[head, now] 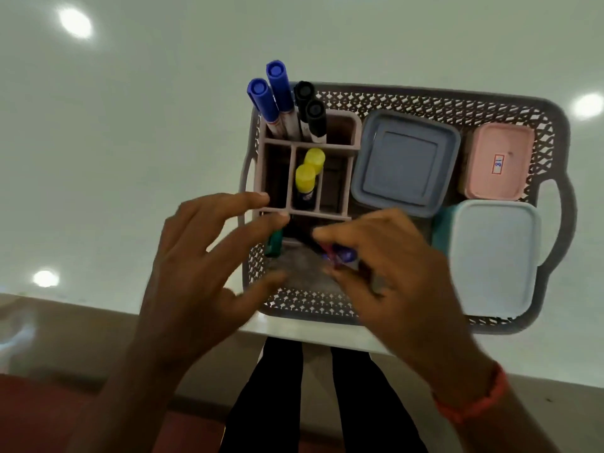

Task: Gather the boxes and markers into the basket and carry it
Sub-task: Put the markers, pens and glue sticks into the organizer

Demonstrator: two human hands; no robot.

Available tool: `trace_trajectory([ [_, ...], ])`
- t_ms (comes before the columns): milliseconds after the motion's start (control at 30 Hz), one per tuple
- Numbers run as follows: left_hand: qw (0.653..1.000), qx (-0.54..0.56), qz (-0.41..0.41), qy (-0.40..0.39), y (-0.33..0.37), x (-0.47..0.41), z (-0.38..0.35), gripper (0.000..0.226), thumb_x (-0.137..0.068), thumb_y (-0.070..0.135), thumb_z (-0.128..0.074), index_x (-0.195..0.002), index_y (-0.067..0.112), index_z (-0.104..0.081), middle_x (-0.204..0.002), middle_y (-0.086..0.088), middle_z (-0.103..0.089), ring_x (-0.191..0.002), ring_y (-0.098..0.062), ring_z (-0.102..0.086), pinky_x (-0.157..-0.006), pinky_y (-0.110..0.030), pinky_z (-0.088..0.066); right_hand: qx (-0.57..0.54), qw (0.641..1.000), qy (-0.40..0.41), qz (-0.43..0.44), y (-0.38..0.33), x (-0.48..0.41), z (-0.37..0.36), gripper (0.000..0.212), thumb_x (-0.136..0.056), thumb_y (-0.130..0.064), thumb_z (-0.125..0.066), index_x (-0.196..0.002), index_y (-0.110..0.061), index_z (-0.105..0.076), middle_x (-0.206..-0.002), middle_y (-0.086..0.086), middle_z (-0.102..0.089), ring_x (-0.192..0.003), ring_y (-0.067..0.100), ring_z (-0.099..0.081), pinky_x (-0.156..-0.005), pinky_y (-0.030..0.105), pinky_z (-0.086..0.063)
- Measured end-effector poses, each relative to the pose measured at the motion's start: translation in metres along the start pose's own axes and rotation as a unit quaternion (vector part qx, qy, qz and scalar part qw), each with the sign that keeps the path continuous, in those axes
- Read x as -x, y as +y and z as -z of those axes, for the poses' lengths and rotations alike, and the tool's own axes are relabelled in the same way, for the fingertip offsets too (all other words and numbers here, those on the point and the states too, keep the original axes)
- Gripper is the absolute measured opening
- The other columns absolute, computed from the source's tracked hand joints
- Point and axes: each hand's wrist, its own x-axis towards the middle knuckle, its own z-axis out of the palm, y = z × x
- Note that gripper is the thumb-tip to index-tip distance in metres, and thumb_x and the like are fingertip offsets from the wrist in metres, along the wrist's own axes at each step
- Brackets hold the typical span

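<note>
A grey lattice basket [457, 103] sits at the near edge of the white table. Inside it stand a pink divided organiser [354, 148] with two blue markers [273, 93], two black markers [312, 114] and two yellow-capped glue sticks [307, 178]. Three lidded boxes lie beside it: grey-blue [403, 161], pink [496, 160], and teal with a pale lid [493, 256]. My left hand [199, 266] hovers over the basket's near left corner, fingers spread, next to a green marker [274, 245]. My right hand [389, 273] pinches a blue and red marker [340, 255] over the organiser's front.
The white table [130, 142] stretches left and beyond the basket, with ceiling lights reflected in it. Its front edge runs just under the basket. Below it are my dark-trousered legs [284, 387] and a reddish floor [39, 416]. An orange band circles my right wrist [477, 400].
</note>
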Motion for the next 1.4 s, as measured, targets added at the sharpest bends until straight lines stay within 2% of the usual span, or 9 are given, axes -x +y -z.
trace_trajectory([
  [133,0.999,-0.025,0.006,0.024,-0.007,-0.008,-0.005,0.021,-0.088,0.021,-0.074,-0.093,0.001,-0.077,-0.099,-0.013,-0.073,-0.094,-0.021,-0.059,-0.084,-0.019,-0.041,-0.003,0.999,0.041,0.028,-0.018,-0.019,-0.034,0.033,-0.091,-0.015,-0.057,-0.121,-0.005,-0.068,-0.099,0.007,-0.069,-0.095,0.016,-0.048,-0.081,0.021,-0.041],
  [333,1.000,0.010,0.013,0.005,-0.014,-0.010,0.002,0.022,-0.083,0.021,-0.080,-0.098,0.006,-0.078,-0.090,-0.004,-0.074,-0.082,-0.010,-0.061,-0.077,-0.021,-0.049,0.099,0.995,0.022,0.018,0.002,-0.021,-0.030,0.033,-0.092,-0.032,-0.055,-0.111,-0.009,-0.070,-0.102,0.006,-0.070,-0.095,0.017,-0.049,-0.085,0.022,-0.034],
  [433,0.997,0.070,0.030,-0.012,-0.017,-0.007,0.000,0.038,-0.086,0.039,-0.076,-0.107,0.007,-0.074,-0.099,0.000,-0.072,-0.085,-0.012,-0.064,-0.078,-0.020,-0.050,0.130,0.991,-0.019,0.013,0.011,-0.017,-0.019,0.037,-0.091,-0.034,-0.060,-0.120,-0.012,-0.067,-0.114,0.005,-0.067,-0.105,0.021,-0.051,-0.089,0.023,-0.033],
  [633,0.906,0.252,0.313,0.133,-0.009,-0.011,-0.008,0.046,-0.097,0.051,-0.052,-0.122,0.016,-0.067,-0.114,0.000,-0.071,-0.098,-0.024,-0.069,-0.071,-0.029,-0.059,0.103,0.994,0.032,-0.027,0.020,0.012,0.022,0.047,-0.088,-0.023,-0.071,-0.132,-0.017,-0.057,-0.124,0.000,-0.059,-0.116,0.017,-0.051,-0.102,0.024,-0.038],
  [767,0.859,0.293,0.419,0.026,-0.023,-0.014,-0.013,0.057,-0.088,0.058,-0.054,-0.135,0.026,-0.059,-0.116,0.004,-0.072,-0.102,-0.017,-0.071,-0.082,-0.038,-0.063,0.081,0.972,0.130,-0.177,0.027,0.021,0.066,0.043,-0.086,-0.044,-0.069,-0.125,-0.030,-0.059,-0.120,-0.016,-0.055,-0.112,0.014,-0.055,-0.086,0.034,-0.053],
  [900,0.884,0.245,0.396,-0.044,-0.027,-0.019,-0.014,0.068,-0.081,0.074,-0.045,-0.133,0.031,-0.058,-0.115,0.007,-0.072,-0.101,-0.016,-0.071,-0.080,-0.040,-0.061,0.197,0.939,0.128,-0.251,0.051,0.023,0.101,0.057,-0.083,-0.059,-0.055,-0.128,-0.024,-0.058,-0.127,0.002,-0.058,-0.117,0.032,-0.052,-0.098,0.053,-0.045],
  [1033,0.897,0.215,0.385,-0.018,-0.025,-0.030,-0.016,0.053,-0.090,0.066,-0.055,-0.126,0.029,-0.062,-0.104,0.006,-0.073,-0.088,-0.019,-0.072,-0.069,-0.041,-0.063,0.226,0.898,0.088,-0.367,0.087,0.035,0.115,0.075,-0.080,-0.068,-0.052,-0.140,-0.023,-0.044,-0.140,0.013,-0.054,-0.128,0.036,-0.048,-0.107,0.056,-0.040],
  [1167,0.900,0.227,0.373,-0.005,-0.018,-0.035,-0.014,0.036,-0.087,0.049,-0.059,-0.113,0.025,-0.067,-0.092,0.003,-0.073,-0.076,-0.023,-0.073,-0.064,-0.043,-0.064,0.097,0.903,0.098,-0.408,0.097,0.046,0.101,0.056,-0.095,-0.055,-0.054,-0.138,-0.019,-0.047,-0.125,0.012,-0.065,-0.099,0.026,-0.060,-0.090,0.043,-0.048],
  [1400,0.900,0.233,0.367,-0.033,-0.024,-0.045,-0.009,0.012,-0.090,0.018,-0.072,-0.101,0.020,-0.069,-0.084,-0.004,-0.073,-0.066,-0.022,-0.073,-0.059,-0.036,-0.064,0.125,0.913,0.172,-0.348,0.108,0.049,0.092,0.037,-0.108,-0.032,-0.036,-0.121,-0.007,-0.059,-0.101,0.017,-0.066,-0.087,0.025,-0.054,-0.076,0.030,-0.035],
])
